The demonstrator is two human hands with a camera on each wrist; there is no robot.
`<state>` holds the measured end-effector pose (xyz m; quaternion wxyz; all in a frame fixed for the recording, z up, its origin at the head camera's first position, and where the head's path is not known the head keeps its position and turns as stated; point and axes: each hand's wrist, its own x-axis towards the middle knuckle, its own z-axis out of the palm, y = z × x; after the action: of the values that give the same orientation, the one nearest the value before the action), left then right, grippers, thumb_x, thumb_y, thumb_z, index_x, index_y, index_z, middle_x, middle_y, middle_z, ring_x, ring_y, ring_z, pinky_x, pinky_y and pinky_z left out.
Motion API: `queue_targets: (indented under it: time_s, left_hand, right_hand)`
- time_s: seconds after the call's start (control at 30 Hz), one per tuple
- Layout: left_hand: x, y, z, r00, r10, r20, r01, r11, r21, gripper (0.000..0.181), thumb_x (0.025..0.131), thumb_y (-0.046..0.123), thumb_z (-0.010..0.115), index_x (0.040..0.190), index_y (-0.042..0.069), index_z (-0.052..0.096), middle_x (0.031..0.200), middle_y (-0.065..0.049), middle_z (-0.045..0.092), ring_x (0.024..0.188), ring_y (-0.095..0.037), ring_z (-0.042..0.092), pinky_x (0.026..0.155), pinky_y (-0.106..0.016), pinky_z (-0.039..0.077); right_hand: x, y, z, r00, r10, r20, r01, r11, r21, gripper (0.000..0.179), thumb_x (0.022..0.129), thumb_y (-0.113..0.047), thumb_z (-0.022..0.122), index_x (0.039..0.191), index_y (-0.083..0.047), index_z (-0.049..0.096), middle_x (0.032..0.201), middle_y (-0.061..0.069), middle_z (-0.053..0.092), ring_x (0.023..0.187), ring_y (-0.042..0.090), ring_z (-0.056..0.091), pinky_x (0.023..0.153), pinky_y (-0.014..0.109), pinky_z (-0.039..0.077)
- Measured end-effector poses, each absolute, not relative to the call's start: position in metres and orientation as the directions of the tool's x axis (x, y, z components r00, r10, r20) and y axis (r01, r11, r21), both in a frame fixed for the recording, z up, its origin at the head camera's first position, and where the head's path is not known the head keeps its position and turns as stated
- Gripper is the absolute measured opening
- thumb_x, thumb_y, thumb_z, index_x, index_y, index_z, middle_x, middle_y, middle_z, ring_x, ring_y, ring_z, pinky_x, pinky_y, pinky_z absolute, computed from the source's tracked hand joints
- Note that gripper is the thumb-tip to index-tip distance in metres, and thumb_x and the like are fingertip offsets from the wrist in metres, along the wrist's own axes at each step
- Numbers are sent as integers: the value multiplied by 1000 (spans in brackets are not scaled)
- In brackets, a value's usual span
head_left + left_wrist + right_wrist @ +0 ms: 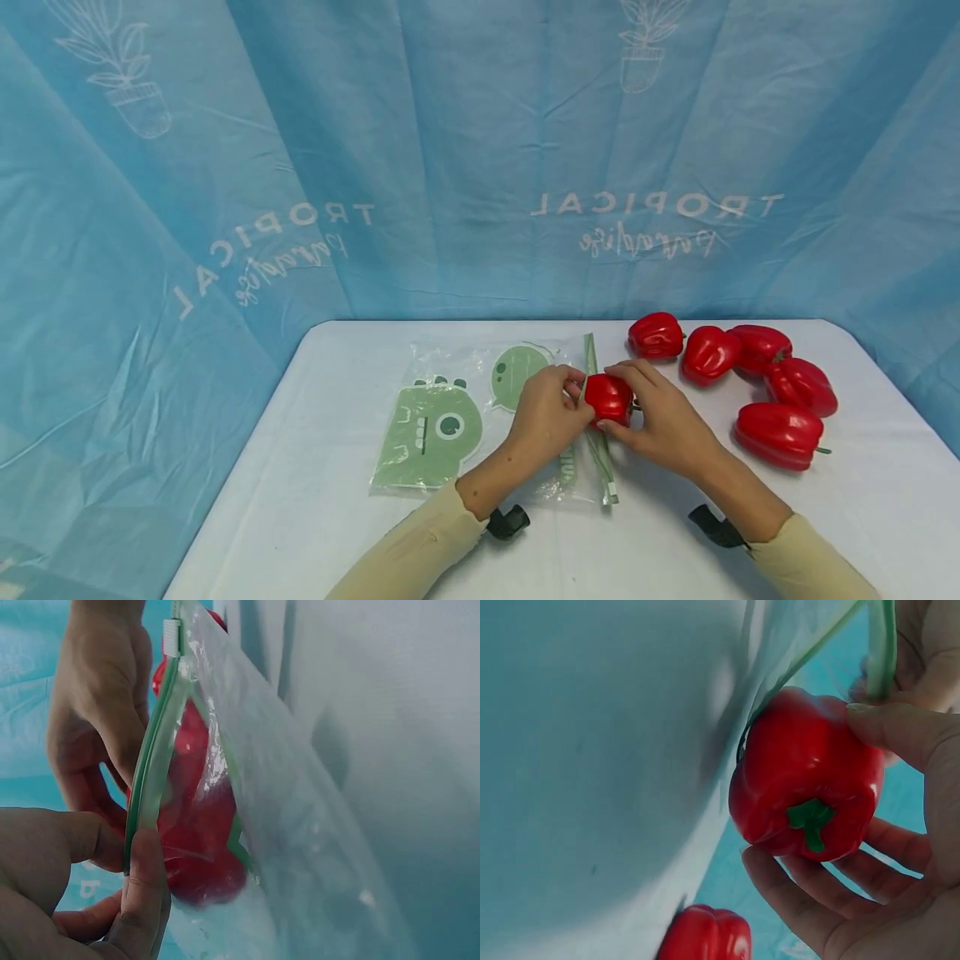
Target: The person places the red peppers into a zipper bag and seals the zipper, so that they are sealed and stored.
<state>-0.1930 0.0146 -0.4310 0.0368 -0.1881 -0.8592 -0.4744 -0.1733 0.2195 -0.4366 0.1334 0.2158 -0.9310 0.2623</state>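
A clear zip bag (pixel 442 446) with green cartoon prints lies flat, its green-edged mouth at the right. My left hand (pixel 546 410) pinches the rim of that mouth; in the left wrist view the fingers (pixel 146 892) hold the green zip strip beside its white slider (pixel 172 637). A red bell pepper (pixel 607 398) is in my right hand (pixel 667 425), gripped between thumb and fingers. Its green stem (pixel 810 817) faces back toward the right palm. Seen from the left wrist, the pepper's front end (pixel 199 855) shows through the bag's film, inside the mouth.
Several more red bell peppers lie at the table's right, among them one at the back (pixel 656 336) and one nearest the front (pixel 778 435). A white cloth covers the table (pixel 300 517). Behind it hangs a blue printed curtain (pixel 465 167).
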Motion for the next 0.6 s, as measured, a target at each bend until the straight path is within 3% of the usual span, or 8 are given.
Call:
queue_targets:
  time_s: [0.23, 0.6]
  left_hand:
    - [-190, 16, -425, -928, 282, 243, 352, 449, 821, 27, 86, 1, 75, 113, -1, 73, 87, -1, 68, 69, -2, 59, 64, -16, 54]
    - [-189, 13, -417, -931, 260, 257, 351, 443, 825, 26, 86, 1, 75, 112, 0, 73, 86, -1, 68, 70, -2, 59, 65, -15, 55]
  right_hand:
    - [-182, 212, -443, -887, -315, 339, -455, 724, -519, 80, 69, -25, 101, 135, -7, 61, 129, 6, 61, 112, 23, 64, 86, 44, 64]
    - [-193, 198, -450, -910, -297, 288, -414, 667, -620, 78, 72, -10, 93, 140, 0, 56, 132, 13, 63, 121, 32, 65, 89, 44, 63]
